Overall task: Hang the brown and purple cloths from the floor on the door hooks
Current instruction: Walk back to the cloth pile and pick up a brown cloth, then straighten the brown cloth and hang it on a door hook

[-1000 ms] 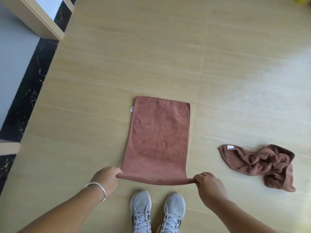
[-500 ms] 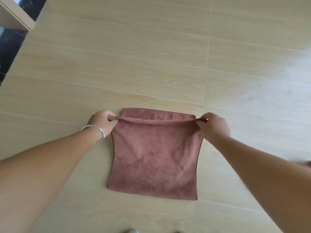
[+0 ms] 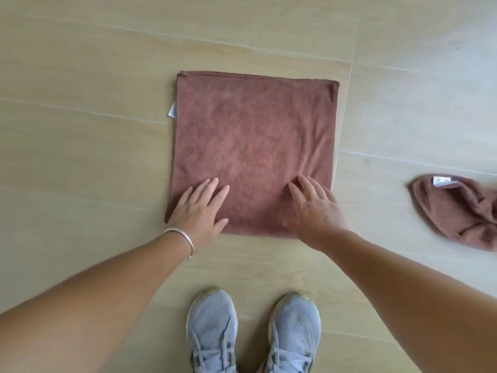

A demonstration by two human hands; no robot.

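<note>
A brown cloth lies folded in half, flat and square, on the pale tiled floor in front of me, with a small white tag at its left edge. My left hand rests flat on its near left corner, fingers spread. Flat on the near right part lies my right hand, also with fingers apart. Neither hand grips the fabric. A second brownish cloth sits crumpled on the floor at the right edge, partly cut off. No door hooks are in view.
My two grey sneakers stand just behind the folded cloth. A silver bangle circles my left wrist. Pale wood-look floor tiles fill the view on all sides.
Both hands carried the near edge of the cloth over to the far edge, folding it in half, then let go. They now lie flat on the near part of the folded cloth.
</note>
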